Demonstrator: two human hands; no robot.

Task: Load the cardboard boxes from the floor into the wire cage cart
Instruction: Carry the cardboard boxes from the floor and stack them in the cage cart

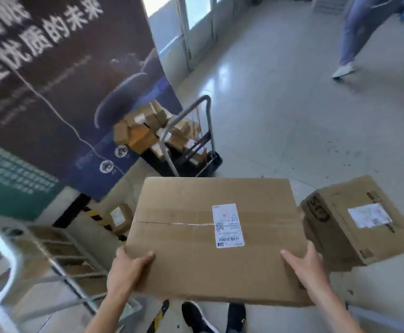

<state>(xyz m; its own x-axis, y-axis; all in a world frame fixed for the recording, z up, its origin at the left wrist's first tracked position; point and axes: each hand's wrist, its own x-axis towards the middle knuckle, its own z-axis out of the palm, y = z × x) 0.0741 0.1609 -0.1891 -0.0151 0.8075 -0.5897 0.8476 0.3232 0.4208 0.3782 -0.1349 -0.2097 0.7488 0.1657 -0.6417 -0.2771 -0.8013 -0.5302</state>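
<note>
The left hand (130, 265) and right hand (306, 263) clasp the cardboard box's (210, 236) near corners (thumbs on top). The wire cage cart (59, 265) sits at nine o'clock.

A large flat cardboard box (215, 239) with a white shipping label (227, 225) on top was held off the floor, the left hand (127, 270) gripping its near left corner and the right hand (307, 266) its near right corner, thumbs lying on the top face. The wire cage cart (59, 265) stood at the lower left with boxes inside it, and a second labelled box (362, 219) sat on the floor (292, 104) just right of the held one. Farther off, a hand trolley (191, 140) piled with small parcels stood beside a dark banner (59, 75).
</note>
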